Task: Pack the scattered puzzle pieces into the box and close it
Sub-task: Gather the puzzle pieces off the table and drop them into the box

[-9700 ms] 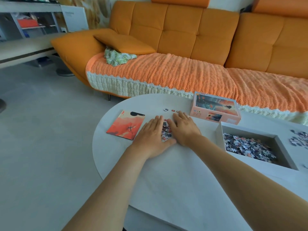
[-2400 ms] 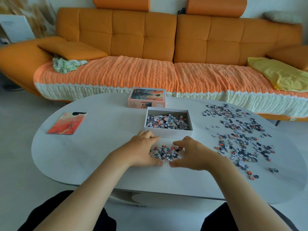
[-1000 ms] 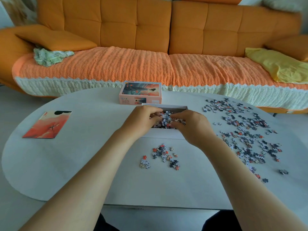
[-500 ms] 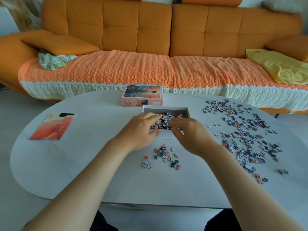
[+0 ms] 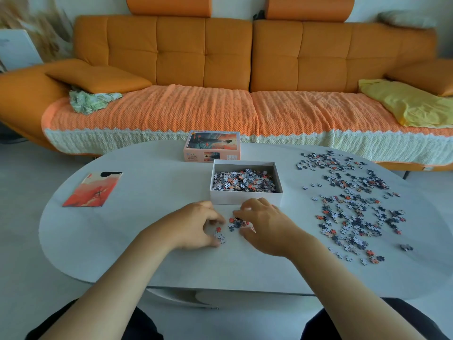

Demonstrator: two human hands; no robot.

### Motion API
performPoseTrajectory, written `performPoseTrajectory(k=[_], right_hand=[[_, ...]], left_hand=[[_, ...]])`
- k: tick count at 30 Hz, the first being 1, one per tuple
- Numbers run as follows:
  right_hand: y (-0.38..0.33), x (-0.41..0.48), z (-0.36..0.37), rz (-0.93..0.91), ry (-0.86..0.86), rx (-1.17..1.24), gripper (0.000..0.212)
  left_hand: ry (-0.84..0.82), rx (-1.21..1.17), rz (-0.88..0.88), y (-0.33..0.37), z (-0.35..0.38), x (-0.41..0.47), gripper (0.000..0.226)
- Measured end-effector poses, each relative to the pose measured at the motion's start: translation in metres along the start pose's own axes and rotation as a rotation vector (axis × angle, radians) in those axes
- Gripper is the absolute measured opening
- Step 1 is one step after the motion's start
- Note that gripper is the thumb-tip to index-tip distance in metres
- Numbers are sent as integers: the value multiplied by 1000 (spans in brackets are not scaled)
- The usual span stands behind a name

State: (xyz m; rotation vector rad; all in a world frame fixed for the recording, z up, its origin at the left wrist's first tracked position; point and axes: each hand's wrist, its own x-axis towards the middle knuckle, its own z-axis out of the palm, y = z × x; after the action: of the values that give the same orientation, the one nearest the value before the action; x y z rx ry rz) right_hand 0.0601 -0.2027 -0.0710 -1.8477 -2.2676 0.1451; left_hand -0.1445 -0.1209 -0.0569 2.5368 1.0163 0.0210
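Grips (image 5: 196,225) (image 5: 266,229) back down, pieces (image 5: 234,224) between.

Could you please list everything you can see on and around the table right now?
table: one, white, oval, before the sofa
open box: one, white, table centre, part full of pieces
box lid: one, pink, pictured, behind the open box
picture card: one, orange-red, table's left side
near pile: one, orange-grey-white, just in front of the open box
scattered pieces: many, same colours, table's right side
sofa: one, orange, behind the table
throw: one, orange, cream-edged, over the seat
cushions: two, orange, sofa ends
green cloth: one, by the left cushion
yellow blanket: one, sofa's right end
left hand: one, fingers curved, left of near pile
right hand: one, fingers curved over near pile
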Motion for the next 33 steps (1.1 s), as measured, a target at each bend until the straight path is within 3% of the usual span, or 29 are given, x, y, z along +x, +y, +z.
performPoseTrajectory(k=[6, 9, 14, 21, 25, 28, 33], right_hand=[[6, -2, -7, 6, -33, 148, 36], [15, -8, -18, 93, -26, 274, 41], [33, -19, -32, 238, -239, 204, 66], [28, -11, -27, 281, -168, 236, 43], [31, -12, -32, 330, -220, 332, 64], [27, -13, -33, 312, -256, 267, 76], [13, -6, -28, 282, -220, 223, 77]], left_hand=[[107, -95, 32, 10, 12, 10, 36], [145, -154, 36, 17, 14, 17, 42], [88, -105, -3, 24, 20, 23, 57], [89, -113, 48, 35, 19, 27, 51], [17, -92, 8, 24, 6, 20, 72], [-18, -22, -2, 17, 7, 15, 82], [62, -109, 46, 26, 22, 21, 67]])
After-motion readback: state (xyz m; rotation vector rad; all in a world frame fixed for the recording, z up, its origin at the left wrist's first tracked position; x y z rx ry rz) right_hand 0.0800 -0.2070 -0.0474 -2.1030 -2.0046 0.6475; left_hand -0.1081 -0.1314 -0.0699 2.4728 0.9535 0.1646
